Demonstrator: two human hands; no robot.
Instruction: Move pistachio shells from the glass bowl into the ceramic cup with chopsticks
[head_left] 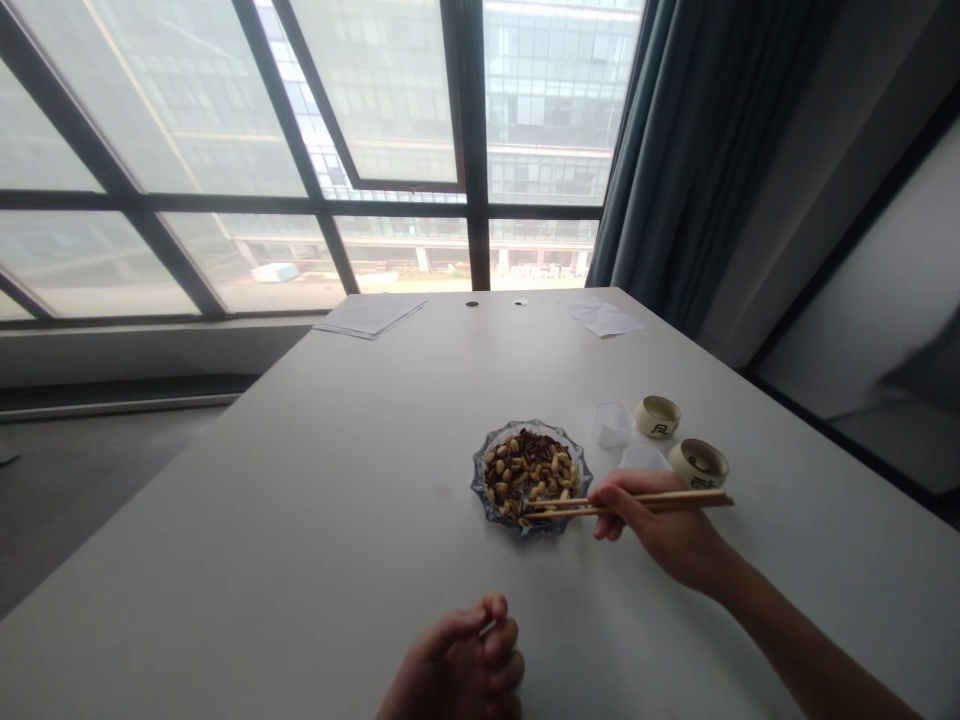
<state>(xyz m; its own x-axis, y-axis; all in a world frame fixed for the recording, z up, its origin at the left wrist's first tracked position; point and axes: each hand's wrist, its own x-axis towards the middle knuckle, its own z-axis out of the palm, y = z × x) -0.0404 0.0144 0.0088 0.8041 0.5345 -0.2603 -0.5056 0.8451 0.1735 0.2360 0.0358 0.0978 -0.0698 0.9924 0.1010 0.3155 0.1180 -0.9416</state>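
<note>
A scalloped glass dish point(525, 530) of mixed nuts point(536, 470) stands on the white table. Peanuts in their shells, pistachio-like nuts and dark seeds fill it. Wooden chopsticks point(566, 508) are gripped in my right hand point(667, 535), lying nearly level. Their tips reach into the nuts at the near side of the dish; whether they pinch a piece I cannot tell. Below the dish, at the front of the view, my left hand point(465, 665) rests palm up with loosely curled fingers and nothing visible in it.
Right of the dish are two clear plastic containers point(612, 425) and two beige cups point(658, 420) with dark characters; the nearer cup point(699, 465) holds something dark. Paper sheets point(371, 316) lie at the far left, more paper point(607, 318) at the far right. Windows and a curtain point(675, 150) stand beyond.
</note>
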